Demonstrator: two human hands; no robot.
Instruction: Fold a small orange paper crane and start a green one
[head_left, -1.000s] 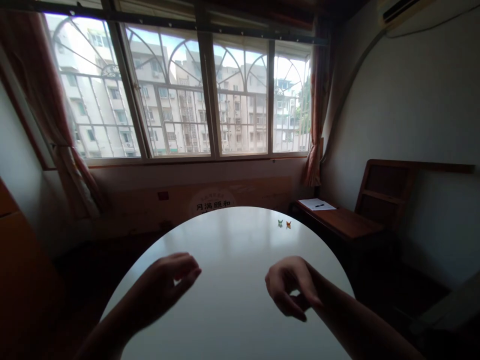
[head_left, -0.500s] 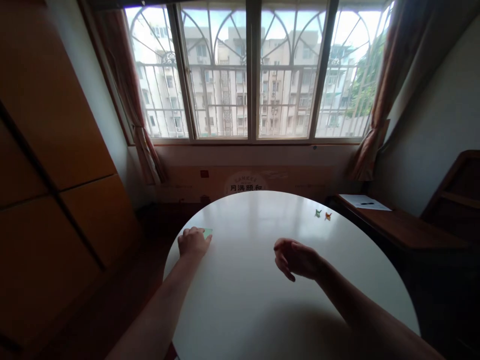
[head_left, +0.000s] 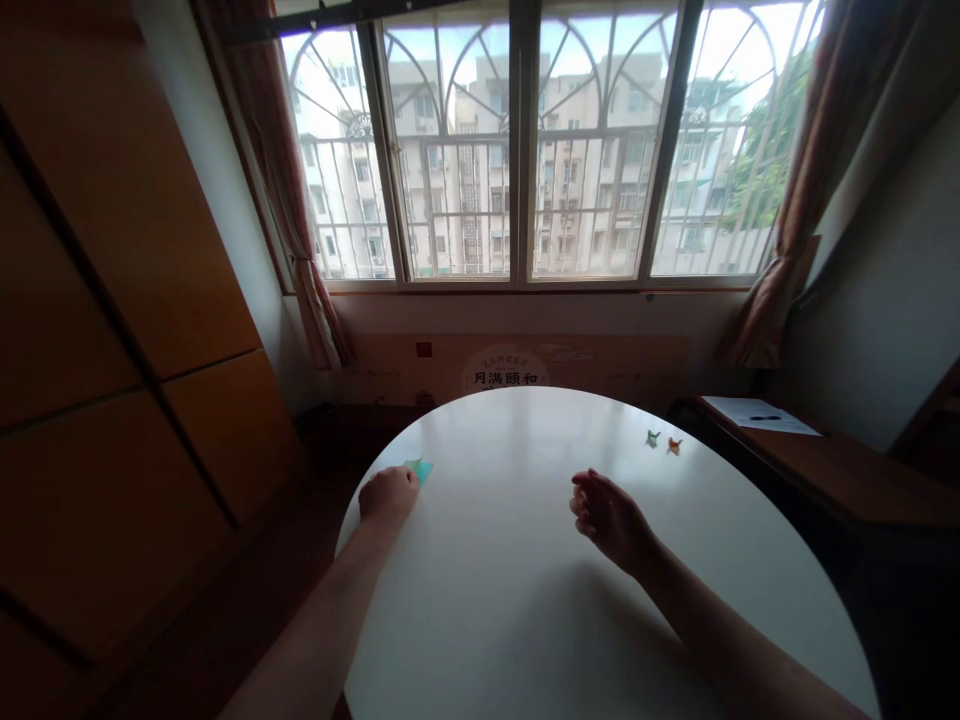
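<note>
My left hand [head_left: 386, 495] rests at the left edge of the round white table [head_left: 525, 600], its fingers curled onto a small teal paper piece [head_left: 420, 468] that pokes out from under the fingertips. My right hand [head_left: 611, 515] hovers over the middle of the table, fingers loosely curled and slightly apart, holding nothing. Two tiny folded paper figures, a green one [head_left: 652, 438] and an orange one [head_left: 674, 446], stand far right on the tabletop, beyond the right hand.
A wooden wardrobe [head_left: 112, 350] fills the left side. A barred window [head_left: 525, 150] with curtains is ahead. A dark wooden bench [head_left: 825, 460] at the right carries a paper sheet [head_left: 757, 415] with a pen.
The view swung left and down. My left hand reached out to the table's left edge and closed onto the teal paper, which now shows more. My right hand shifted slightly right.
</note>
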